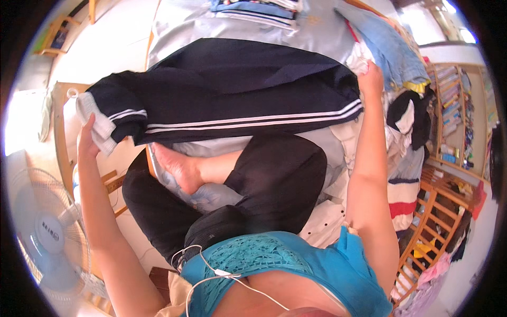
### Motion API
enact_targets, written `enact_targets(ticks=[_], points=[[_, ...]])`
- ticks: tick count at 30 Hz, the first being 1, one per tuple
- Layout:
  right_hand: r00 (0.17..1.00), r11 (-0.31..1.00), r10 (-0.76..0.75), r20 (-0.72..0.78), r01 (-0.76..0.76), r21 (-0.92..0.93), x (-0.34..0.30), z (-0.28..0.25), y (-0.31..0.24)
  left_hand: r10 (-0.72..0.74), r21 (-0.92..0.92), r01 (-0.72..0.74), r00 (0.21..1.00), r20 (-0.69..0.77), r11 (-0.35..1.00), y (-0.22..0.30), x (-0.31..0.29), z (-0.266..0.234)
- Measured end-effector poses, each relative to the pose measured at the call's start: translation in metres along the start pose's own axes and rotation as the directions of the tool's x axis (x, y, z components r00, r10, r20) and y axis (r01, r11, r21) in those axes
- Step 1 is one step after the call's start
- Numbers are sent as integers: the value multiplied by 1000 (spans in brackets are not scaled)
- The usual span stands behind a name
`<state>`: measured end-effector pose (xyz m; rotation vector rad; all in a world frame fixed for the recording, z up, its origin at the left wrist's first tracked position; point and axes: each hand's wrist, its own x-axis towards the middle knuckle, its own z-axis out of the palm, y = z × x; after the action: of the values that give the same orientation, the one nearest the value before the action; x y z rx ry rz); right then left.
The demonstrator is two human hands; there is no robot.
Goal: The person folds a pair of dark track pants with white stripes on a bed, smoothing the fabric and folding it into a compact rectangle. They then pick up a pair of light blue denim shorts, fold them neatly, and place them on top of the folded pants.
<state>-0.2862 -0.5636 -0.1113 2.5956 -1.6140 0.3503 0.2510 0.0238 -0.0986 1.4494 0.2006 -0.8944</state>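
A dark navy pair of track pants [237, 87] is stretched out sideways in front of me. Two white stripes run along its near edge. The light grey ribbed end [96, 124] is gripped by my left hand [88, 138], with the fingers partly behind the cloth. At the opposite end, my right hand [371, 79] is closed on the fabric, where a bit of white shows at the fingers. Between the hands the cloth is held up over the bed and hides part of its surface. My crossed legs in black trousers [280, 179] lie just below it.
Folded clothes [256, 13] are stacked at the far side of the bed sheet [174, 21]. Denim [393, 47] and other loose garments [406, 195] lie along the right. A fan [50, 232] stands at lower left. Wooden shelves [449, 111] line the right. An earphone cord [222, 273] crosses my chest.
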Motion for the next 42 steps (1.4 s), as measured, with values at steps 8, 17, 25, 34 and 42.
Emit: enact_targets(ticks=[8, 17, 25, 34, 42], points=[[833, 742, -544, 102, 421, 522, 23, 113, -194, 59, 25, -57, 992, -115, 998, 4, -3, 8], [857, 841, -487, 169, 408, 354, 10, 130, -280, 42, -32, -46, 992, -120, 998, 3, -8, 1], [420, 325, -834, -358, 898, 297, -78, 52, -238, 1, -64, -10, 991, -137, 998, -3, -5, -27], [742, 534, -638, -204, 618, 577, -85, 69, -278, 48, -23, -52, 984, -171, 998, -7, -16, -23], [864, 721, -483, 142, 301, 624, -85, 116, -406, 108, 87, -88, 957, -268, 992, 3, -37, -5]])
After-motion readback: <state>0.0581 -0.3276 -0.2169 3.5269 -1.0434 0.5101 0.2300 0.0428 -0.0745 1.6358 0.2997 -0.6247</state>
